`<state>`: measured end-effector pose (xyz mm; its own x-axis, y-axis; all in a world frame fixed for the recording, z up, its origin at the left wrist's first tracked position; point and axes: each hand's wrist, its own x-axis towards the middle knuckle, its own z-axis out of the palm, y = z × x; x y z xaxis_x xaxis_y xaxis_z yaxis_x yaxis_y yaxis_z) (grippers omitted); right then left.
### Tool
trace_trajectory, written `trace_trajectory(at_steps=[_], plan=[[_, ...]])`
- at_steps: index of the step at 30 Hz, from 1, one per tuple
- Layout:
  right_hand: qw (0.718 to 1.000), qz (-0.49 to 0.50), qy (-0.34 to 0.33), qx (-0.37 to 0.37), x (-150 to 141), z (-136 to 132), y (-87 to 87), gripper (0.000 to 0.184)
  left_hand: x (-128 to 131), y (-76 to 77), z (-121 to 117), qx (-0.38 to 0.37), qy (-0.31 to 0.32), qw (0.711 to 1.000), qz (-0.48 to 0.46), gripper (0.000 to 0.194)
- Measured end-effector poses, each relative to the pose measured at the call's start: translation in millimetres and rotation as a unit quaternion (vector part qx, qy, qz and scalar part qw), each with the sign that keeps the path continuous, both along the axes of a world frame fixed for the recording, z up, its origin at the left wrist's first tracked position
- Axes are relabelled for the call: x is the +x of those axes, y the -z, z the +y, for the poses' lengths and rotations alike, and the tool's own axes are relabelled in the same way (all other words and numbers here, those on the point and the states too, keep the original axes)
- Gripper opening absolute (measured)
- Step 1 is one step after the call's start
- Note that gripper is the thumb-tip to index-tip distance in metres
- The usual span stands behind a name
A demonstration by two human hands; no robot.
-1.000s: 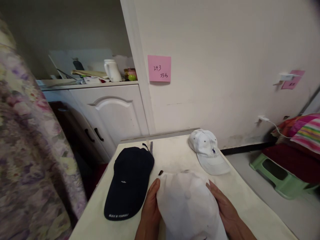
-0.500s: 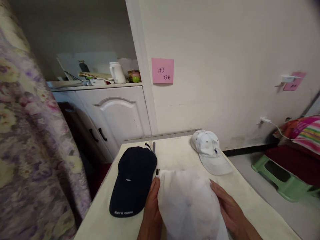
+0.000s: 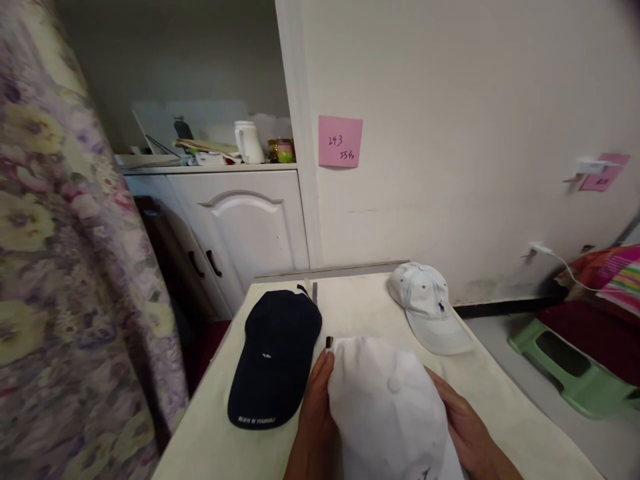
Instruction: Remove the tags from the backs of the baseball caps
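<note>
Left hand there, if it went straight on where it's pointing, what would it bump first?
Probably the little shiny clasp on the white cap that the left hand holds, just past its fingertips, though depth is hard to judge.

A worktop holds a left-side cap and, at its far right, a corner cap. Nearest the viewer, between left hand and right hand, is a middle cap. Behind, left: a cabinet with a pitcher on top. Far left, a curtain; right, a stool.
</note>
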<state>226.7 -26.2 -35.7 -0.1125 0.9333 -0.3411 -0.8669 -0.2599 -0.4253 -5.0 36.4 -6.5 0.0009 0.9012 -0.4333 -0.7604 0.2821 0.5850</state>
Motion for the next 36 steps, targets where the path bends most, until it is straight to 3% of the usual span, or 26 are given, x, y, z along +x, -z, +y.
trace_trajectory(at_steps=[8,13,18,25,36], plan=[[0.999,-0.030,0.015,-0.005,0.1,2.2,3.9,0.034,4.4,-7.4,-3.0,0.016,0.008,1.000,0.014,0.045],[0.999,-0.039,0.018,-0.001,-0.7,3.2,2.9,0.034,0.7,-10.6,-21.0,0.037,-0.006,0.999,0.034,0.033],[0.997,-0.063,0.031,-0.017,-0.6,4.6,3.6,0.038,-7.6,-14.0,-37.4,0.079,-0.023,0.995,0.060,0.037],[0.998,-0.045,0.029,-0.018,-1.7,4.1,-1.0,0.034,-11.4,-22.8,-46.1,0.078,-0.001,0.996,0.051,0.042],[0.997,-0.070,0.037,-0.022,-3.6,4.8,-2.6,0.040,0.6,-1.3,-13.3,0.008,-0.021,0.996,0.086,0.038]])
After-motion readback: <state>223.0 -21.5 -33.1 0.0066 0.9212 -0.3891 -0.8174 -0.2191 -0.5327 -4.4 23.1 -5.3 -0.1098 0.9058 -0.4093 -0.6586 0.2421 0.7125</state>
